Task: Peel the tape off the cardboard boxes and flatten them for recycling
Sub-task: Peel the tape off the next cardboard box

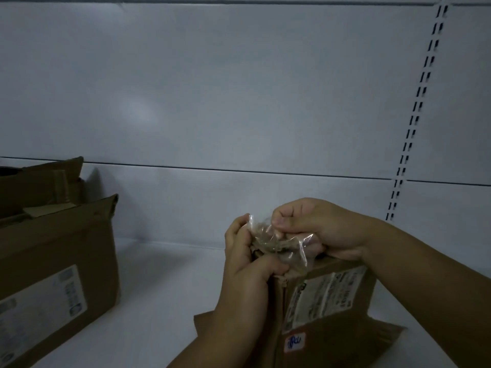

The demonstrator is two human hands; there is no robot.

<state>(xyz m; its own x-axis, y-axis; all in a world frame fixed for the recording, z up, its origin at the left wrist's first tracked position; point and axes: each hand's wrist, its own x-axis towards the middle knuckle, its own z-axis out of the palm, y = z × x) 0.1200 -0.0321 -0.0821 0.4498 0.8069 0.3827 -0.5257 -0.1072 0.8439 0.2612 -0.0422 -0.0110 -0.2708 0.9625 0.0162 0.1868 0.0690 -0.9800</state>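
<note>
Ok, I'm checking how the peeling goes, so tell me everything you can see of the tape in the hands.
The tape is clear, glossy plastic with brown cardboard fibres stuck to it, crumpled into a wad at the top edge of the small box. The left hand and right hand both pinch it.

Head-worn view, forward-down (close range)

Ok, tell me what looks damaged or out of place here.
The clear tape is a crumpled wad, with brown fibres stuck in it, atop the small box, pinched by the right hand while the left hand grips the box's top. The large box at left has bent, ragged flaps.
</note>
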